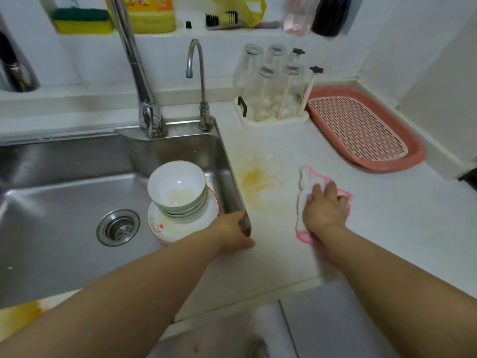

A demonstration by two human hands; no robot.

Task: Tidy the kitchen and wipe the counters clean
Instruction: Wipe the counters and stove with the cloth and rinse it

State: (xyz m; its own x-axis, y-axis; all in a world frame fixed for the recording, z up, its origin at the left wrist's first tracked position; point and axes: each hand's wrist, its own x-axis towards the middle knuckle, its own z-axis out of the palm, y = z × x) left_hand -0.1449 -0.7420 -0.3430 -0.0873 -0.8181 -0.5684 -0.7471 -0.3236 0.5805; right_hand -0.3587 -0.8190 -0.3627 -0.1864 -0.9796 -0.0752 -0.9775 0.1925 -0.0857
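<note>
A white cloth with a pink edge (304, 187) lies flat on the white counter (387, 215). The right hand (325, 208) rests on top of it, fingers spread and pressing down, so most of the cloth is under the palm. Bits of cloth stick out past the fingertips and back by the wrist.

Just to the left of that hand is a yellow stain (254, 178) on the counter. It sits between the two hands, a little farther away from the person than they are. The cloth is near the stain but not touching it.

The left hand (233, 235) is on the right edge of the metal sink (64, 202). Its fingers are curled over the sink rim and hold on to it. The two hands are apart, with bare counter between them.

Right beside the left hand, down in the sink, is a stack of white bowls (178, 189) on a white plate (165, 228). The top bowl looks dirty inside. The drain (118, 227) is farther left.

Past the right hand, near the wall, is a pink tray (366, 130) with slots. To the left of the tray, a white rack (273, 117) holds upside-down glasses (260, 83). Behind the sink stand a big tap (136, 73) and a small tap (200, 81). On the shelf above are a yellow-green sponge (82, 20) and a yellow bottle (152, 14).
</note>
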